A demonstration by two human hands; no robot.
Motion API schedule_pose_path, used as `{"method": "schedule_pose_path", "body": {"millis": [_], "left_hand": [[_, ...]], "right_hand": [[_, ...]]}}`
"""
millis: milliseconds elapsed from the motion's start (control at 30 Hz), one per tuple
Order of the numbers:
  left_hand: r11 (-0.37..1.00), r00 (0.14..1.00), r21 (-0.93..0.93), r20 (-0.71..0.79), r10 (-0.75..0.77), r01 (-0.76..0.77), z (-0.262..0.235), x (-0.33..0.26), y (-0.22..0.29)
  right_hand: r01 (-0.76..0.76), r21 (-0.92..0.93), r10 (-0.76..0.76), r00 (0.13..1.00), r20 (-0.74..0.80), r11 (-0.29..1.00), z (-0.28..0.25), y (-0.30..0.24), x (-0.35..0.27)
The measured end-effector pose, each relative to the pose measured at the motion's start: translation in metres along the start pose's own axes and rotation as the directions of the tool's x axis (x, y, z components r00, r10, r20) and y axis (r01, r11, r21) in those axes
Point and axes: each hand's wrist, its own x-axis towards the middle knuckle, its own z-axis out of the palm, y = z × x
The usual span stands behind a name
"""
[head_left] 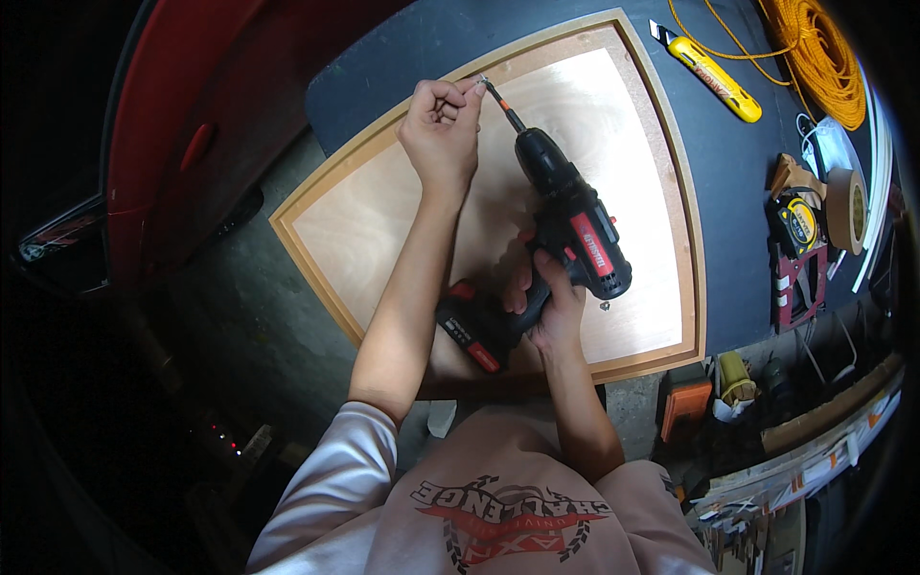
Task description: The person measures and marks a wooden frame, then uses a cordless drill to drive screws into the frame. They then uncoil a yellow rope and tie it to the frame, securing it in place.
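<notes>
Drill (573, 213) is above the framed wooden board (694, 278), the right hand (558, 302) closed around it. The left hand (441, 134) pinches a small piece (483, 80), unclear in kind, at the bit's (505, 107) tip; it seems best to align these two straight.

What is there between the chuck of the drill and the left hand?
In the head view, the slim bit, with an orange band, runs from the chuck up to the pinching left hand.
</notes>
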Motion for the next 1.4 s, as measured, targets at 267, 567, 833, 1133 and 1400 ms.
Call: {"method": "schedule_pose_path", "body": {"millis": [267,567,833,1133,1400], "left_hand": [[0.999,0.999,0.013,0.011,0.033,-0.033,-0.001,0.0,-0.004],[0.999,1.0,-0.032,0.009,0.011,-0.011,0.001,0.0,-0.001],[0.998,1.0,-0.064,-0.028,-0.004,0.002,0.004,0.001,-0.002],[0.997,1.0,-0.073,-0.021,0.003,-0.004,0.005,0.002,-0.003],[0.991,0.995,-0.121,-0.076,-0.071,0.062,0.008,-0.004,0.008]], "right_hand": [[0.006,-0.017,-0.006,1.0,-0.021,1.0,0.002,-0.001,-0.001],[0.044,-0.145,-0.053,0.997,-0.064,0.988,0.005,0.005,0.0],[0.022,-0.068,-0.026,0.998,-0.051,0.997,0.006,0.006,0.002],[0.021,-0.067,-0.024,0.999,-0.043,0.998,0.006,0.007,0.003],[0.012,-0.101,-0.017,0.999,-0.05,0.995,0.006,0.002,0.003]]}}
